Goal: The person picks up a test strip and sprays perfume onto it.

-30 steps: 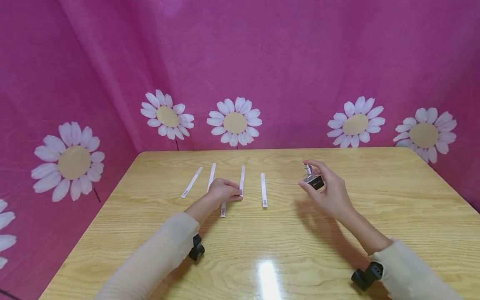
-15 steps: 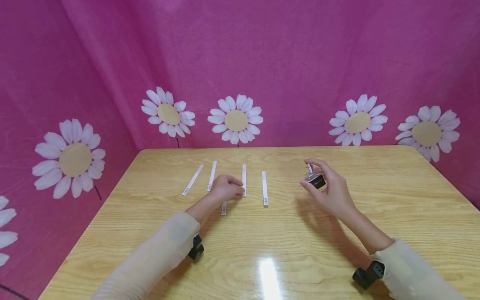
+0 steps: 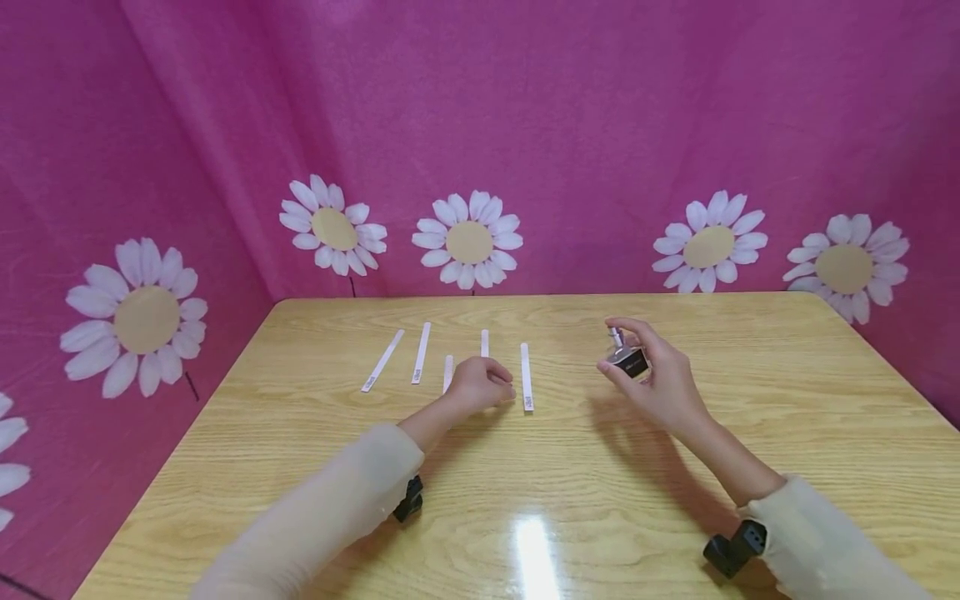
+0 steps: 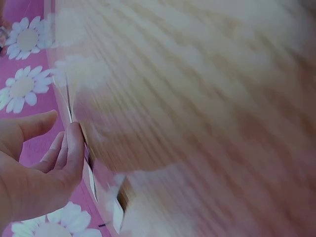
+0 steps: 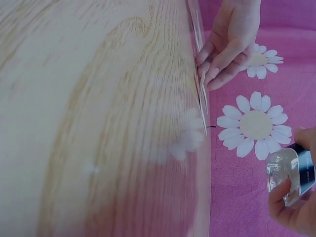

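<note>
My right hand grips a small glass perfume bottle with a black label, held above the table. Its index finger lies on the sprayer and the thumb is at the base side. In the right wrist view the clear glass of the bottle shows between the fingers. My left hand is low over the table, thumb parted from its loosely bent fingers in the left wrist view. Its fingertips are just left of the rightmost white paper test strip. It partly covers two other strips, a short visible one and a taller one.
Two more white strips, the far-left one and its neighbour, lie on the wooden table. A pink curtain with daisies stands behind the table's far edge. Black cameras are strapped to both wrists.
My left hand has moved right, from the lower end of the taller strip toward the rightmost strip. The strip second from left is now uncovered. My right hand and the perfume bottle stay nearly still.
</note>
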Demonstrator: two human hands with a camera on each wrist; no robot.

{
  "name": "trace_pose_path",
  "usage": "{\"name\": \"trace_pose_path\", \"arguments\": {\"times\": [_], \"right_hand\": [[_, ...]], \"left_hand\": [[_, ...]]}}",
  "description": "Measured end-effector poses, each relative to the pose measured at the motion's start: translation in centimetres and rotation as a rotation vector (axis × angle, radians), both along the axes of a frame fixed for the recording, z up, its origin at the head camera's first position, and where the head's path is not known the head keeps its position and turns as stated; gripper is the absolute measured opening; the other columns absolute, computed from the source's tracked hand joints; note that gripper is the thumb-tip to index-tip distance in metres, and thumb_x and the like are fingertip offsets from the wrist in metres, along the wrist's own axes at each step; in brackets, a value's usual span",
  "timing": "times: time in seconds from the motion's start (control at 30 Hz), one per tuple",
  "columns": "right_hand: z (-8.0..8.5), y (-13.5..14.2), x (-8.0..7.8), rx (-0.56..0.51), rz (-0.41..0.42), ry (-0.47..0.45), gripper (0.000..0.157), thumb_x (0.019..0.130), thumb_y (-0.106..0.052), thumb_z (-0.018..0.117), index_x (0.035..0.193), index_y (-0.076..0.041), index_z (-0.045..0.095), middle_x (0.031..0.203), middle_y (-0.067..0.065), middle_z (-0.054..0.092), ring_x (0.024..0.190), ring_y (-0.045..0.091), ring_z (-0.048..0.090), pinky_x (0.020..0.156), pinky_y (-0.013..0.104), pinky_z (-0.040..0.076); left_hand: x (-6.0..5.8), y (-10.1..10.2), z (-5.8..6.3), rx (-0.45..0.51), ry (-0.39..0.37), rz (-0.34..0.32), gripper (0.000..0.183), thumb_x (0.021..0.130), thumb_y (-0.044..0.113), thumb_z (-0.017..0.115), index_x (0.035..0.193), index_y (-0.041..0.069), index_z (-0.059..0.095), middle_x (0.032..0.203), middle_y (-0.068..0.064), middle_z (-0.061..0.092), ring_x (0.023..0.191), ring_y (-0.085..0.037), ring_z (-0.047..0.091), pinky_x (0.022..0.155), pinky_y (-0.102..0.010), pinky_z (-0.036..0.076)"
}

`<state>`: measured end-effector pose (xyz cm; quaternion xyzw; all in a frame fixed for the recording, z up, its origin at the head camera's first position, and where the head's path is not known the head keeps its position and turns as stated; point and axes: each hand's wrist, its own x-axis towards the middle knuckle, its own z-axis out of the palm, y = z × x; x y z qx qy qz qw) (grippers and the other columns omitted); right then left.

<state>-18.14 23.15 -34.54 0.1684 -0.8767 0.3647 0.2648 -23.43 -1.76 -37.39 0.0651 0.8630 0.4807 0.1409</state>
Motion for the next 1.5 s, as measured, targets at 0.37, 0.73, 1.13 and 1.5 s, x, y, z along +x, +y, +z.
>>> {"name": "trace_pose_path", "arguments": {"times": [0.37, 0.73, 1.13, 1.5], "right_hand": [[0.0, 0.1, 0.2, 0.003, -0.002, 0.005, 0.054, 0.077, -0.006, 0.078, 0.126, -0.011, 0.057, 0.086, 0.016, 0.068, 0.067, 0.003, 0.054, 0.042, 0.013, 0.044], [-0.1, 0.3, 0.2, 0.011, -0.010, 0.024, 0.055, 0.076, -0.005, 0.079, 0.126, -0.011, 0.058, 0.085, 0.015, 0.069, 0.067, 0.003, 0.054, 0.043, 0.012, 0.042], [-0.4, 0.7, 0.1, 0.018, -0.024, 0.008, 0.056, 0.075, -0.005, 0.079, 0.126, -0.012, 0.058, 0.085, 0.013, 0.069, 0.066, -0.001, 0.052, 0.042, 0.014, 0.043], [-0.6, 1.0, 0.1, 0.016, -0.028, 0.009, 0.057, 0.073, -0.004, 0.080, 0.125, -0.011, 0.058, 0.081, 0.010, 0.068, 0.065, -0.001, 0.051, 0.047, 0.015, 0.041]], "left_hand": [[0.6, 2.3, -0.4, -0.121, 0.162, -0.096, 0.027, 0.075, 0.012, 0.080, 0.093, -0.001, 0.065, 0.088, -0.011, 0.069, 0.075, -0.011, 0.058, 0.066, -0.018, 0.048], [1.4, 3.8, 0.1, -0.249, 0.180, -0.031, 0.034, 0.076, 0.024, 0.081, 0.091, -0.001, 0.063, 0.074, -0.001, 0.055, 0.063, -0.009, 0.043, 0.056, -0.018, 0.037], [1.8, 3.5, 0.3, -0.314, 0.242, -0.070, 0.025, 0.076, 0.009, 0.077, 0.093, -0.003, 0.064, 0.085, -0.010, 0.065, 0.070, -0.013, 0.050, 0.063, -0.023, 0.049], [1.1, 2.8, 0.3, -0.292, 0.188, -0.166, 0.021, 0.080, 0.003, 0.073, 0.099, 0.000, 0.065, 0.087, -0.006, 0.061, 0.076, -0.011, 0.049, 0.067, -0.020, 0.046]]}}
